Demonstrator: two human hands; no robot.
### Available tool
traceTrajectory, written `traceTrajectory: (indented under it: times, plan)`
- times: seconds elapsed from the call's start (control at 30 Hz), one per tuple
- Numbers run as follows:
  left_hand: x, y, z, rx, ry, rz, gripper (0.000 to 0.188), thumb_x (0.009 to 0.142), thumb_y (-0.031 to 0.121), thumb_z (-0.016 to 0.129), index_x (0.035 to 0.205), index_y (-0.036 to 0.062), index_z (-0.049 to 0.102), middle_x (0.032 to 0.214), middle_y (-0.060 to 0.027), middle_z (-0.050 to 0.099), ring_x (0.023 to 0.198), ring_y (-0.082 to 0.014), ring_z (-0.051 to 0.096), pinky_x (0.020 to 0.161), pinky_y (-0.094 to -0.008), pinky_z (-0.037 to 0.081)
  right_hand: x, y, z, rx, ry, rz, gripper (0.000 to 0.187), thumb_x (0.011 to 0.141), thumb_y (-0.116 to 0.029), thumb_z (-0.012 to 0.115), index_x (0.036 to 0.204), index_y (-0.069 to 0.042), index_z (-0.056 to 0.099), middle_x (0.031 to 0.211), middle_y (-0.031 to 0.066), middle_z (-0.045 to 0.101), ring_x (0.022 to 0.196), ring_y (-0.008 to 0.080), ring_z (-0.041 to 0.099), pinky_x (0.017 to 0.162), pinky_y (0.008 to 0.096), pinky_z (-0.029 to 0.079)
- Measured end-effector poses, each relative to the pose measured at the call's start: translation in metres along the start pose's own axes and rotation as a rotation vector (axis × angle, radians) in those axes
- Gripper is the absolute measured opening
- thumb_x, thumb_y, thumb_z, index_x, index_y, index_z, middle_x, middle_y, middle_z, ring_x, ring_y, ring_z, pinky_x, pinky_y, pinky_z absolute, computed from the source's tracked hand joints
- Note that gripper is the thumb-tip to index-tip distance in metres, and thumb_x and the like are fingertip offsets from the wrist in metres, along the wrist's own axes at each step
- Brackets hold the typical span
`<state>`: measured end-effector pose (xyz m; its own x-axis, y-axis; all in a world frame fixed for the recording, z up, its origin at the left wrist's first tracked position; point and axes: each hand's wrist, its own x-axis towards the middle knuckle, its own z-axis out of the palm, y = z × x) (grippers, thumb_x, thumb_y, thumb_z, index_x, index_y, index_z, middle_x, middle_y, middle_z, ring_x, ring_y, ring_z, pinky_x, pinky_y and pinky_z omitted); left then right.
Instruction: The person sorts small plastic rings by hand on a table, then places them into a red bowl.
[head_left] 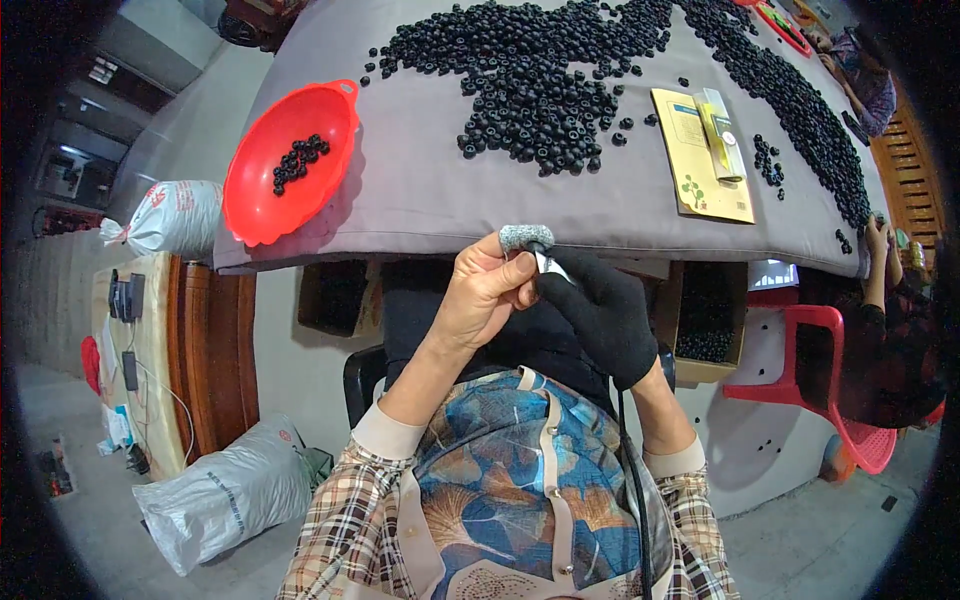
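Observation:
At the near table edge, my bare left hand [482, 290] is closed in a pinch, with a grey knitted finger cover [526, 237] on its index finger. A small black round piece [541, 247] appears pinched at its fingertips, partly hidden. My right hand [608, 308], in a black glove, meets it there. It is closed around a small pale, pointed blade-like tool [552, 266], most of which the glove covers. Beyond my hands, a large heap of black round pieces [540, 110] lies on the grey tablecloth [420, 205].
A red plastic bowl [250, 190] with several black pieces is at left. A yellow card [688, 150] lies at right. Under the table is a cardboard box [708, 371] of black pieces. A red chair [812, 360] stands near another person's hands [878, 245].

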<state>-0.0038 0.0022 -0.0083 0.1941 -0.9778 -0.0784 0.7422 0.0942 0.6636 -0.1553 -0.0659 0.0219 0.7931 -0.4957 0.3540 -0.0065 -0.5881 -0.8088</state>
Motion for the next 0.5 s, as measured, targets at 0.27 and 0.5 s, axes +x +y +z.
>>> traceTrajectory:
  times: [0.27, 0.5]
  plan:
    - [-0.0008, -0.0003, -0.0014, -0.008, -0.02, 0.008, 0.016, 0.083, 0.008, 0.059, 0.098, 0.0026, 0.062, 0.075, -0.003, 0.062, 0.056, -0.0073, 0.055, 0.049, -0.0176, 0.042, -0.0003, -0.0008, 0.0016, 0.046, 0.01, 0.072, 0.051, 0.063, -0.018, 0.074, 0.11, -0.01, 0.056, 0.105, 0.0132, 0.059, 0.088, 0.0289, 0.061, 0.076, 0.0351, 0.049]
    - [-0.0008, -0.0001, -0.0004, 0.019, 0.025, -0.023, 0.014, 0.083, 0.007, 0.059, 0.097, 0.0031, 0.062, 0.074, -0.0024, 0.061, 0.055, -0.0072, 0.055, 0.049, -0.0176, 0.042, 0.0019, -0.0019, -0.0001, -0.027, -0.004, 0.039, 0.05, 0.062, -0.017, 0.074, 0.109, -0.01, 0.056, 0.104, 0.0139, 0.059, 0.089, 0.0296, 0.06, 0.077, 0.0354, 0.049]
